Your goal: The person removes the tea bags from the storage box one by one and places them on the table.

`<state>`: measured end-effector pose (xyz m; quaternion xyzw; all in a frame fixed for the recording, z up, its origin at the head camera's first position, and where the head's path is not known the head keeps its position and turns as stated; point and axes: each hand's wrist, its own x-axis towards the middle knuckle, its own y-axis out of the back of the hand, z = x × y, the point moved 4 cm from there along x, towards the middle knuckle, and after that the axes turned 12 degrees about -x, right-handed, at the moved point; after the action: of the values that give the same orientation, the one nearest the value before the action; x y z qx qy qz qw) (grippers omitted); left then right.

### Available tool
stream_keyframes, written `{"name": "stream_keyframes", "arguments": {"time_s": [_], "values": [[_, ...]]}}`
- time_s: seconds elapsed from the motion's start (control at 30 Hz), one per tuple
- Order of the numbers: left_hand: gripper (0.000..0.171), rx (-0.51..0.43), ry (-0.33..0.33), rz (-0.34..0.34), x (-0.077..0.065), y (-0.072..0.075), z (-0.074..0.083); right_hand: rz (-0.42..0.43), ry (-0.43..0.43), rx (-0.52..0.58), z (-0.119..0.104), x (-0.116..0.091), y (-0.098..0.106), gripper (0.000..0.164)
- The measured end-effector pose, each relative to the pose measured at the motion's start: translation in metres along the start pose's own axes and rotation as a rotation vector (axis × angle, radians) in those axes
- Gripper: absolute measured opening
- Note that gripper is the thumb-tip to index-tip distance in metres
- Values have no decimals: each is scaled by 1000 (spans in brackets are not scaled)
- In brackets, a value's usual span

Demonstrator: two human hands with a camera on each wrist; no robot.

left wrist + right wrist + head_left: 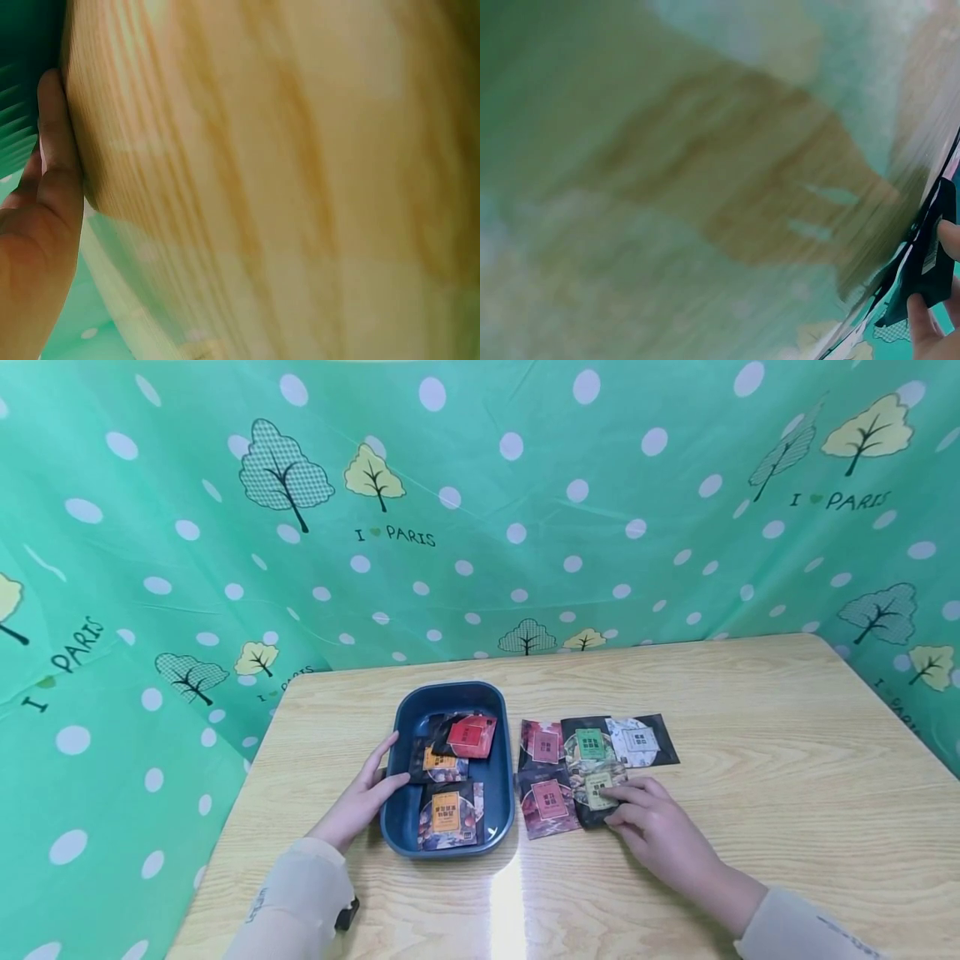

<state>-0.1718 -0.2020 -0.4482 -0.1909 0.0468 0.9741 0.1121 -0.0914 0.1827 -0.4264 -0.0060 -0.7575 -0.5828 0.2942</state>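
Observation:
My left hand [362, 793] rests at the left rim of a dark blue tub [505, 777], its fingers fairly straight along the edge. In the left wrist view, part of that hand [52, 172] touches the tub's side. Inside the tub lie sachets: a red-label one [468, 737] overlapping an orange-label one [442, 764], and another orange-label one [446, 814] nearer me. With its thumb and fingers, my right hand [660, 831] pinches the right edge of a pale-green-label sachet [600, 793]. The right wrist view shows the dark sachet [922, 270] tilted between the fingers.
Beside the held sachet lie two pink-label sachets [550, 802], a green-label one [588, 739] and a white-label one [641, 740]. A wooden table [750, 727] carries everything. Behind it hangs a green dotted curtain [480, 510]. A small black object [347, 914] sits by the left sleeve.

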Motion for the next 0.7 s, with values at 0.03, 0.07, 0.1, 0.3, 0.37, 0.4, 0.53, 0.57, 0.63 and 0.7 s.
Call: {"name": "stream_keyframes", "arguments": {"time_s": [0.03, 0.07, 0.1, 0.3, 0.37, 0.4, 0.53, 0.57, 0.63, 0.7], "values": [[67, 0, 0, -1, 0, 0, 0, -4, -1, 0, 0, 0, 0, 26], [67, 0, 0, -2, 0, 0, 0, -13, -4, 0, 0, 0, -1, 25], [67, 1, 0, -3, 0, 0, 0, -22, -9, 1, 0, 0, -1, 25], [67, -3, 2, -4, 1, 1, 0, -68, -36, 6, -2, -1, -3, 22], [67, -4, 3, -5, 1, 1, -1, -72, -39, 2, -2, -1, -3, 22], [67, -3, 3, -5, 1, 1, -1, -73, -42, 1, -1, -1, -4, 22], [67, -3, 2, -5, 1, 1, -1, -86, -52, -3, -1, -2, -5, 21], [67, -3, 1, -5, 1, 1, -1, -94, -57, -1, -1, -2, -6, 20], [67, -5, 0, -6, 1, 1, -1, -114, -65, 2, 0, -2, -7, 20], [67, -6, 0, -6, 1, 1, -1, -133, -73, 2, 0, -3, -7, 19]]}}
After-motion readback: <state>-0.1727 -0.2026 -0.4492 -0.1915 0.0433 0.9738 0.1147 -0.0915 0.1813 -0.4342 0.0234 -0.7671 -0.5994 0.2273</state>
